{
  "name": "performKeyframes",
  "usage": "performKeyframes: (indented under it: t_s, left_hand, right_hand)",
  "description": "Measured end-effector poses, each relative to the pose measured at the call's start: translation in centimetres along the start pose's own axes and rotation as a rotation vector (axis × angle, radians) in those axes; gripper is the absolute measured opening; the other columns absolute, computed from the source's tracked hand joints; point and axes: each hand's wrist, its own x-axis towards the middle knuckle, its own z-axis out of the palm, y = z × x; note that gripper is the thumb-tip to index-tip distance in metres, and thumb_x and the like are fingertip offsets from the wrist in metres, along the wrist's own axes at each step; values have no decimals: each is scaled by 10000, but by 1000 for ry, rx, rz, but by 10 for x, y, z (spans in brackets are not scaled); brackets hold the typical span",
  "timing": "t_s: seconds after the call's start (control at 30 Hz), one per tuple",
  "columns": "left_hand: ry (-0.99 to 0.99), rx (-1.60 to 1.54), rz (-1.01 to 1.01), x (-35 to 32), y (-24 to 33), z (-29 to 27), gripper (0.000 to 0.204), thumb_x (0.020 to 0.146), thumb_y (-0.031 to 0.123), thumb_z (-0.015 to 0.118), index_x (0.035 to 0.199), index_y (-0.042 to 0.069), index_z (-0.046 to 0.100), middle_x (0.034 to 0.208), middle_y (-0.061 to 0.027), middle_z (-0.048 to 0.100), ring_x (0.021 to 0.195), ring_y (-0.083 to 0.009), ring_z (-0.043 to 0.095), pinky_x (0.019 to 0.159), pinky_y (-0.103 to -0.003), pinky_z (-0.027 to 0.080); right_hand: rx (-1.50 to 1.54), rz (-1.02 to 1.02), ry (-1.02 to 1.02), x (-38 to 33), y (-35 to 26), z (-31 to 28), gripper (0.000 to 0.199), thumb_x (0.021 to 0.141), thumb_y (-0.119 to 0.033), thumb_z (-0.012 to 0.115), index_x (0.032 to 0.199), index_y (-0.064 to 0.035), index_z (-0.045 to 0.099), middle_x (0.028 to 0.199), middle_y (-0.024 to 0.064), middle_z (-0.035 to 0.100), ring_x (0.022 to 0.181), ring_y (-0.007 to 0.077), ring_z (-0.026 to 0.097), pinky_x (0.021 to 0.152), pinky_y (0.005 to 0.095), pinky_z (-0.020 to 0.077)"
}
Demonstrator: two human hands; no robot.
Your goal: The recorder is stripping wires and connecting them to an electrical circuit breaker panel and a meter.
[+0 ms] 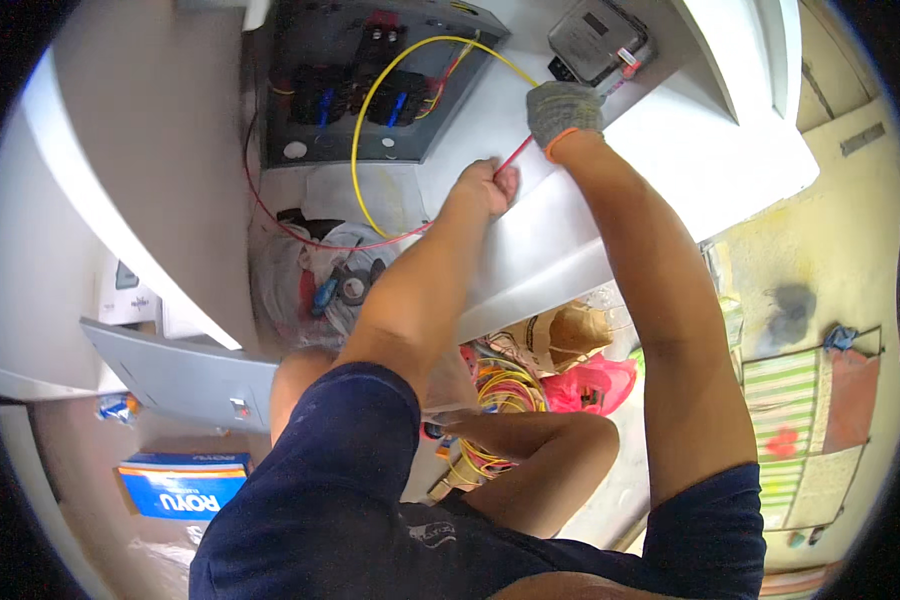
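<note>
A thin red wire [517, 152] stretches between my two hands, and its slack loops left past the grey electrical box. My bare left hand [492, 187] is closed around the wire. My right hand [566, 112], in a grey knit glove with an orange cuff, is closed where the wire enters it; its fingertips are hidden. Just above the glove sits a grey meter-like box [595, 42], a small red and white piece [628, 62] by its corner. The open electrical box [270, 145] holds black parts with blue pieces [398, 108]. A yellow wire [357, 150] arcs out of it toward the glove.
Below my left arm lies a plastic bag [280, 275] with tools and tape. Coils of wire [510, 385], a paper bag [578, 335] and a pink bag [595, 385] are on the floor. A grey panel door [185, 365] and a blue box [185, 487] stand left.
</note>
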Motion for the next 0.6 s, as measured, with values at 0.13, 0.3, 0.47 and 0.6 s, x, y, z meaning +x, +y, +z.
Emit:
performKeyframes:
  t_s: [0.13,0.3,0.47,0.6]
  left_hand:
    - [-50,-413,302,7,-9,4,106,963,72,529,1034,-2,553,874,-127,613,632,-209,628,578,-307,601]
    - [40,-293,453,-24,8,32,83,957,66,537,1026,21,546,848,-113,619,613,-206,619,513,-312,571]
    - [-51,-92,709,-32,59,49,26,934,40,578,949,20,570,786,-109,633,569,-198,618,466,-314,547]
    - [-82,163,831,-40,62,67,70,893,-16,619,943,16,581,799,-106,645,583,-190,628,470,-317,542]
  right_hand:
    - [-44,-71,-116,6,-2,-19,210,849,-138,612,988,-111,766,999,114,738,970,299,712,781,432,558]
    - [-54,-46,-108,5,-2,-16,221,861,-144,589,994,-108,762,1008,119,735,967,306,711,793,445,557]
    - [-46,-67,-104,12,-14,-24,233,882,-160,560,990,-106,760,1012,124,734,955,309,713,795,455,556]
    - [-61,-52,-148,10,-14,-15,244,894,-168,548,1002,-121,762,1003,115,737,945,295,717,766,431,556]
